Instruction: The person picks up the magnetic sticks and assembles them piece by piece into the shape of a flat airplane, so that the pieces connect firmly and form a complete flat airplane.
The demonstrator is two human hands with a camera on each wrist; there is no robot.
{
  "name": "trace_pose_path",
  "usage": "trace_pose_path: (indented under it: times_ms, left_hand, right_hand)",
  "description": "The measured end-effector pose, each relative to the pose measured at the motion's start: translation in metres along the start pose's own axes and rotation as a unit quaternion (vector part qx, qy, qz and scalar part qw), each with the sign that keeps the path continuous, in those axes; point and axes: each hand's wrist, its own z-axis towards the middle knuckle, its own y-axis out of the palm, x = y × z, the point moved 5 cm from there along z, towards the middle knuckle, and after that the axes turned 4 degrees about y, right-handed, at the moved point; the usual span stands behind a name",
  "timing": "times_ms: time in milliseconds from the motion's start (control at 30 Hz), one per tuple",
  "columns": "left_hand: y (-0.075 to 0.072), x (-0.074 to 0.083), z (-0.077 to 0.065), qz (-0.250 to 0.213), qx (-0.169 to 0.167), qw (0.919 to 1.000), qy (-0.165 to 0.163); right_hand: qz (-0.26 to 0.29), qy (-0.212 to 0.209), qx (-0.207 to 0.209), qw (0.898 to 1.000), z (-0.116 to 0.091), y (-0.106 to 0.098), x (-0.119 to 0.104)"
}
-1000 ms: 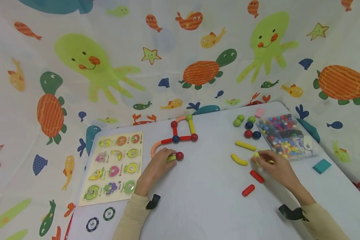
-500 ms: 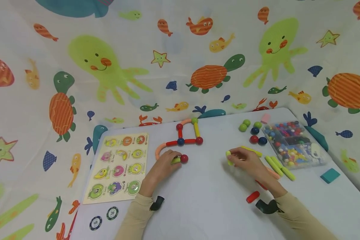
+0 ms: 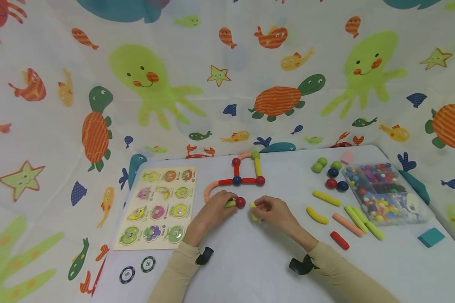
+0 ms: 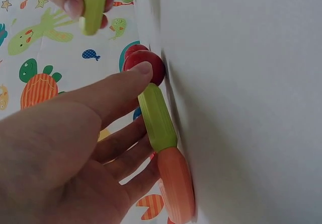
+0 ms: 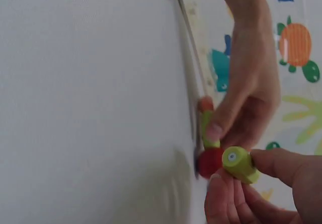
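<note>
My left hand holds a green rod at the table, thumb and fingers on either side. A red ball sits on the rod's near end; a curved peach piece meets its other end. This chain joins a shape of red rods, a yellow rod, a blue ball and other balls. Just right of the red ball, my right hand pinches a second green rod between thumb and fingers. A small metal dot shows in its end. In the head view a gap separates this rod from the ball.
Loose rods, including a yellow curved one and a red one, lie at right. Behind them are several balls and a bead box. A fruit puzzle board and two chips are at left.
My right hand has carried the green rod leftward from the loose rods to beside the red ball. The left hand keeps its hold. The head view has shifted, and a red rod is now hidden.
</note>
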Motion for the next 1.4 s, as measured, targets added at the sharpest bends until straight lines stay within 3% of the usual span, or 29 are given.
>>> trace_pose_path:
  times_ms: [333, 900, 1200, 1400]
  left_hand:
    - [0.004, 0.005, 0.004, 0.012, 0.003, 0.9996, 0.027]
    - [0.004, 0.006, 0.008, 0.022, 0.007, 0.9991, 0.036]
    - [0.003, 0.003, 0.005, 0.026, 0.012, 0.9990, 0.034]
    - [0.004, -0.001, 0.002, 0.019, 0.010, 0.9994, 0.025]
  right_hand:
    - [0.007, 0.037, 0.023, 0.999, 0.004, 0.024, 0.004]
    - [0.019, 0.033, 0.024, 0.999, 0.009, 0.037, -0.002]
    - [-0.022, 0.016, 0.019, 0.999, 0.011, 0.035, -0.005]
    - [-0.051, 0.011, 0.042, 0.998, 0.014, 0.015, -0.002]
